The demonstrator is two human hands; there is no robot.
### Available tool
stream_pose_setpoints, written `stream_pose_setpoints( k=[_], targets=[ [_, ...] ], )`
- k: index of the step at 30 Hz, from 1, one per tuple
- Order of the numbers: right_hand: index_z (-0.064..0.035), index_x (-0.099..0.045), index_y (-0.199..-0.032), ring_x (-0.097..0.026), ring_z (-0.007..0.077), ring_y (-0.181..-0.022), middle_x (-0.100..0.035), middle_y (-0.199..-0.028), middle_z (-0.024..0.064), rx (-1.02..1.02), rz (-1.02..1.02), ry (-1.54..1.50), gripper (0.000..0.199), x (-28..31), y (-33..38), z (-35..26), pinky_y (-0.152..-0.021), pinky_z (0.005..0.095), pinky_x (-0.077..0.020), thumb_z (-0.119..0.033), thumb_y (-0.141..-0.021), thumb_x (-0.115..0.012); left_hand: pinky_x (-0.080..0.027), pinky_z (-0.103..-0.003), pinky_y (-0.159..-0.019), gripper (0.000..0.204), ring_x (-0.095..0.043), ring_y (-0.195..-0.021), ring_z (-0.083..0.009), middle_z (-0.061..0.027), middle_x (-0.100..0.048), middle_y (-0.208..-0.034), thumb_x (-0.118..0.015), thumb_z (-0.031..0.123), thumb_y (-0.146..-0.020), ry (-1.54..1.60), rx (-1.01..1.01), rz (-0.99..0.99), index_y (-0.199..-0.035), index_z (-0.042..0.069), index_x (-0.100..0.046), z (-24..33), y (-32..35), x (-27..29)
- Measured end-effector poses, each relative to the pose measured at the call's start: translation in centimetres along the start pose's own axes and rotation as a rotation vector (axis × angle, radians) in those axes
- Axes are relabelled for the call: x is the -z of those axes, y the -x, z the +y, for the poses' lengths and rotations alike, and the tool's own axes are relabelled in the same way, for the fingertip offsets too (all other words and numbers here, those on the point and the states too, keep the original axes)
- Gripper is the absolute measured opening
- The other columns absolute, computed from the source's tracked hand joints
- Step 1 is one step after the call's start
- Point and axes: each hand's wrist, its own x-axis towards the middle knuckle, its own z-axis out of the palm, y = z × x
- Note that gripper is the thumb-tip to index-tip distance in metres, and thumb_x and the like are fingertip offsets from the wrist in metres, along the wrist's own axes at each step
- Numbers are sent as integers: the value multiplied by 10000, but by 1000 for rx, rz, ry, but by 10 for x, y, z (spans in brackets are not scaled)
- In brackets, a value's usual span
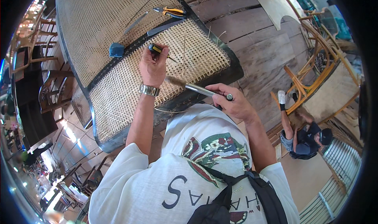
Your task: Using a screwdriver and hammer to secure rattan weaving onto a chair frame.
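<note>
Workshop floor: worn wooden planks [252, 39] fill the upper right of my view; chairs [47, 94] crowd the rim at 9 o'clock, so I see little free room on that side.
Cane panel: a big woven cane panel [130, 78] in a dark frame [232, 72] lies tilted across the centre, its right corner edge ending at about 2 o'clock over bare planks.
Blue block: a small blue block [116, 50] sits on the frame's middle rail, at 10 o'clock from my left hand and close to it.
Left hand: my left hand [153, 66], a metal watch [149, 90] on the wrist, is closed around a black-and-yellow handled tool [154, 48] with its point down on the weave.
Pliers: orange-handled pliers [172, 12] lie on the cane at 12 o'clock, well apart from both hands.
Right hand: my right hand [232, 104] is wrapped tight around the metal handle of a brush-like tool [189, 86], whose bristled end rests at the panel's near edge just beside my left wrist.
Other person: a person [305, 137] crouches at 4 o'clock beside a bent rattan chair frame [311, 70], well clear of my arms.
</note>
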Motion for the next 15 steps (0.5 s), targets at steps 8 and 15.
stream_pose_setpoints(
  k=[8,15],
  targets=[
    [-13,-601,-1320,-547,57,-784,-625,-881,-8,82,28,3,337,-4,4,-2,-710,224,-469,-107,-997,-575,-464,-213,-648,134,-559,-714,-31,37,-687,-856,-746,160,-936,-21,-97,20,-1004,75,-668,16,14,2],
    [-9,-596,-1321,-539,36,-773,-625,-867,-10,76,66,-143,344,5,5,-5,-693,200,-445,-73,-985,-568,-451,-211,-636,121,-544,-692,-33,48,-661,-812,-744,163,-939,-74,-18,-33,-1003,83,-680,7,12,-1]
  ],
)
